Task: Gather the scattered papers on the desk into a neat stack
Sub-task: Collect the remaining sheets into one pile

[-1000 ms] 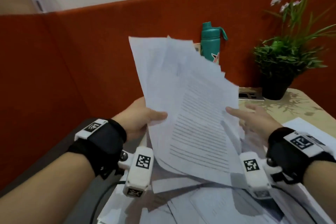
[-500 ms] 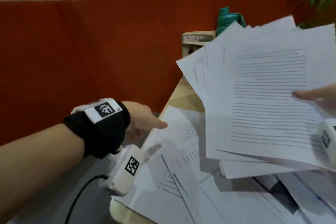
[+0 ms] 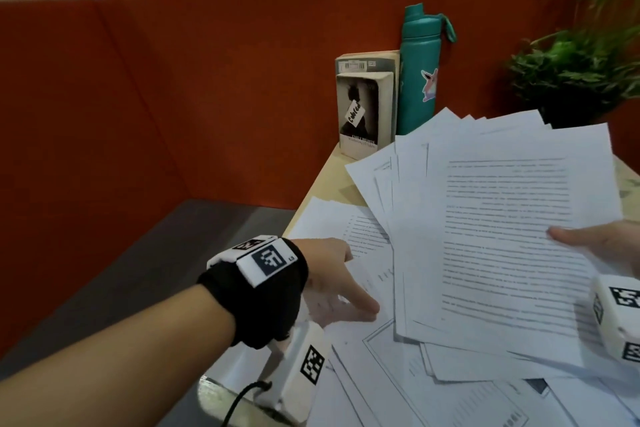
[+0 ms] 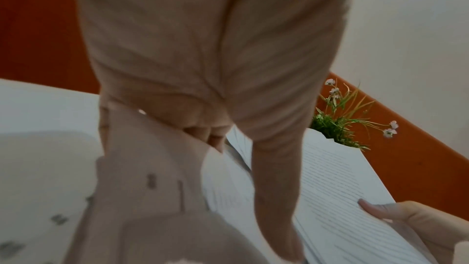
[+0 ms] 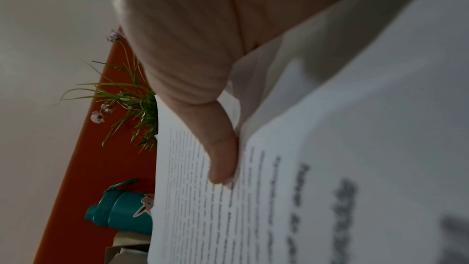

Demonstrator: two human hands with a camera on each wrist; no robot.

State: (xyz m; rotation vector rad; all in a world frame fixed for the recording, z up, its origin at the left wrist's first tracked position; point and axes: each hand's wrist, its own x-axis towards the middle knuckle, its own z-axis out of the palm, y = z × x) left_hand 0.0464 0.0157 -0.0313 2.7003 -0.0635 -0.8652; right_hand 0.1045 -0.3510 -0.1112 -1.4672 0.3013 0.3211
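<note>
Roughly halfway, I judge: the right hand (image 3: 602,246) pinches a fanned bundle of papers (image 3: 491,236) near the bottle (image 3: 420,69); the left hand (image 3: 332,284), fingers relaxed, reaches loose sheets (image 3: 349,229) lying on the table (image 3: 325,177).

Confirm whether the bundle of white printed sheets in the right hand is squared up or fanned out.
Fanned out. The bundle of white printed sheets, pinched by the right hand, shows several staggered corners and edges on its upper left side.
</note>
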